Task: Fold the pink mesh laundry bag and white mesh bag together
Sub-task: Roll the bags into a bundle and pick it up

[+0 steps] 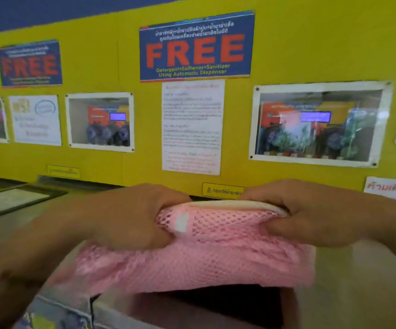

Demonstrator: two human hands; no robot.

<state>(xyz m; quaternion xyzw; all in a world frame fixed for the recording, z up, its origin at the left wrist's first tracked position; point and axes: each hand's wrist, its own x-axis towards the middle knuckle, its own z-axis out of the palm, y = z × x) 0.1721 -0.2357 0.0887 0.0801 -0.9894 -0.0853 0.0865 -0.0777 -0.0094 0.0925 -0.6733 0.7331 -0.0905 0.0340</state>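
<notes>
Left hand [130, 217] and right hand [311, 214] both clenched on the top edge of a bundled pink mesh laundry bag [192, 252], held up at frame centre, its lower part draping toward 6 o'clock. A white mesh bag [227, 204] shows only as a pale strip along the pink bundle's upper edge, pinched between both hands. Yellow wall [299, 43] at 12 o'clock carries a blue sign with red "FREE" lettering [195, 47].
</notes>
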